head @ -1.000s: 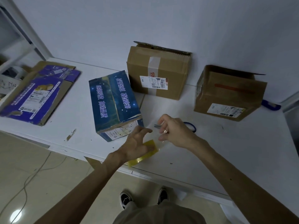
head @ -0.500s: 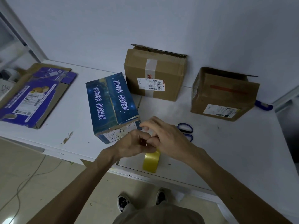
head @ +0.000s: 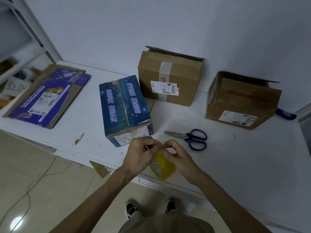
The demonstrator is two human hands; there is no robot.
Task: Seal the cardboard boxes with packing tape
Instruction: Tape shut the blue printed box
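Step in hand, as I read it: hunting the free end of the tape (head: 164, 167); nothing sealed from this roll yet. Three boxes sit on the table (head: 235, 165). The right box (head: 240, 101) and mid box (head: 170, 78) are at the wall with flaps up. The blue box (head: 121, 106) is nearest, flaps down, and its seam looks bare.

The yellow roll is held up between both hands over the table's front edge, just in front of the blue box. The left hand (head: 139, 153) grips its left side, fingers curled at the top. The right hand (head: 180, 157) pinches the same spot, thumb to forefinger. Can't tell if an end is lifted.

Next move calls for peeling a tab, steadying the roll and drawing a strip along the blue box seam. The scissors (head: 190, 137) lie just right of the hands, ready for the cut.

Room: pale wall (head: 168, 22), tiled floor (head: 42, 190) with a cable (head: 30, 187), white shelf frame (head: 42, 36) at left. The table is white and scuffed. A flattened purple carton (head: 47, 96) lies at its left end, and a cardboard scrap (head: 101, 169) sits at the front edge. There's a blue thing (head: 286, 114) behind the right box, unidentifiable.
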